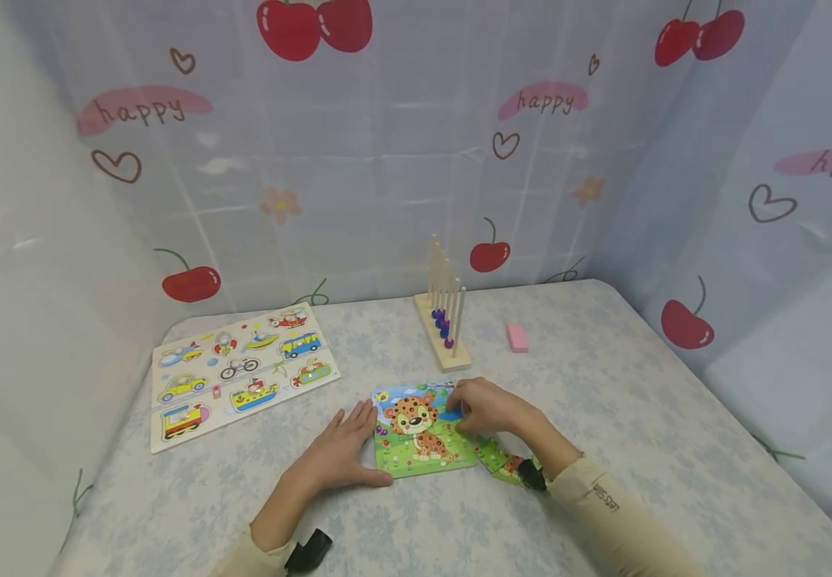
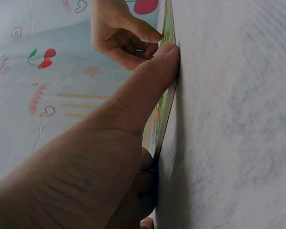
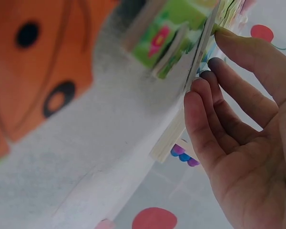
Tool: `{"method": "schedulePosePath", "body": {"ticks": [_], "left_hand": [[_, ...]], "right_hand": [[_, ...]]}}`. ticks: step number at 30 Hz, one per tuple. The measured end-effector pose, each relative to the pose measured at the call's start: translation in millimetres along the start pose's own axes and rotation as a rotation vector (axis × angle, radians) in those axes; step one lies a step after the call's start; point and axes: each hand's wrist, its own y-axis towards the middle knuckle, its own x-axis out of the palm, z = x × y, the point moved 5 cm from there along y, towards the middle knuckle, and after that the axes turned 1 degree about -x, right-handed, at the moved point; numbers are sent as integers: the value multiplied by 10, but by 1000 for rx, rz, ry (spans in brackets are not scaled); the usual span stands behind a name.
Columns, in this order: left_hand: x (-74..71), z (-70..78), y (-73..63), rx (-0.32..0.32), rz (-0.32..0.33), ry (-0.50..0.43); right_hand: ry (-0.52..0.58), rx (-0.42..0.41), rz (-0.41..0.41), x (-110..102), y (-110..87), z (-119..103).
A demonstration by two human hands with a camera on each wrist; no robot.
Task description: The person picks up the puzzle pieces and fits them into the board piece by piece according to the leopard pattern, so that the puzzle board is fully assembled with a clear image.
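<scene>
A leopard jigsaw puzzle lies on the table in the head view, showing a spotted cub on green grass. My left hand rests at its left side, fingers spread along that edge and thumb by the lower left corner. In the left wrist view the thumb touches the puzzle's edge. My right hand is over the puzzle's right part, with bent fingertips touching it. The right wrist view shows the right hand's thumb and fingers slightly apart at the board. Loose puzzle pieces lie beneath the right wrist.
At the back left lies a vehicle peg puzzle board. A wooden peg rack with purple and blue beads stands behind the leopard puzzle. To its right is a pink block. Printed curtains surround the table.
</scene>
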Motion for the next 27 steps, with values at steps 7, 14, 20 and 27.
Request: {"method": "schedulePosePath", "body": {"ticks": [7, 14, 20, 27], "left_hand": [[9, -7, 11, 4, 5, 5], [14, -19, 17, 4, 4, 10], [22, -12, 10, 9, 8, 6], [7, -5, 4, 7, 9, 0]], "right_hand": [[3, -12, 0, -34, -34, -2], [12, 3, 7, -97, -100, 3], [37, 15, -9, -101, -206, 27], [71, 31, -47, -92, -392, 96]]}}
